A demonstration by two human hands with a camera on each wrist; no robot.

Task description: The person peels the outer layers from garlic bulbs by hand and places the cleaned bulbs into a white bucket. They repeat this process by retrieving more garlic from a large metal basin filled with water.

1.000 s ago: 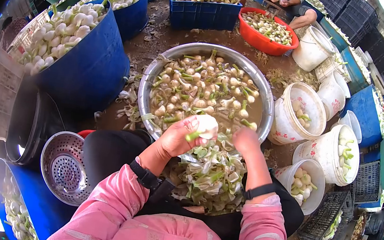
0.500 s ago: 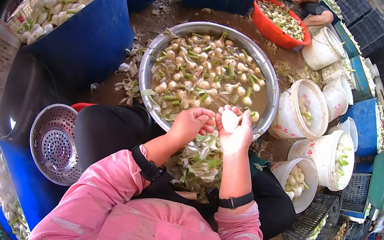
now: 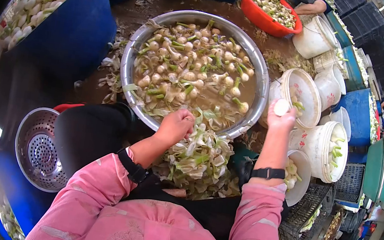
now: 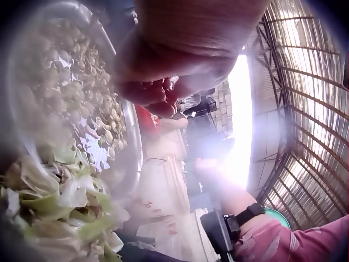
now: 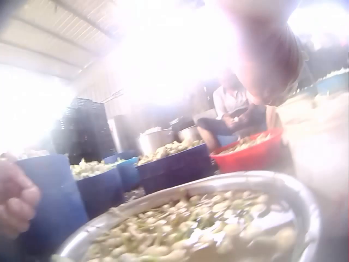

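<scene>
In the head view my right hand [image 3: 281,120] grips a peeled white bulb [image 3: 281,107] beside the white bucket [image 3: 306,101], to the right of the basin. My left hand [image 3: 176,126], fingers curled with nothing visible in them, hangs over the near rim of the metal basin [image 3: 128,64]. Bulbs with green stems [image 3: 189,76] float in the basin's brown water. Below the left hand lies a heap of peeled skins [image 3: 199,158]. The left wrist view shows the left hand [image 4: 191,49] above the skins [image 4: 60,207]; the right wrist view is washed out around the right hand [image 5: 267,54].
A steel colander [image 3: 43,148] stands at the left near my leg. Several white buckets [image 3: 318,147] line the right side. Blue tubs [image 3: 74,30] of bulbs stand at the left, and a red basin [image 3: 268,15] is at the back by a seated person [image 5: 232,106].
The right hand has moved to the right with the white bulb, away from the left hand. The left hand has drawn apart from it, staying by the basin's near rim. The head view has shifted.
</scene>
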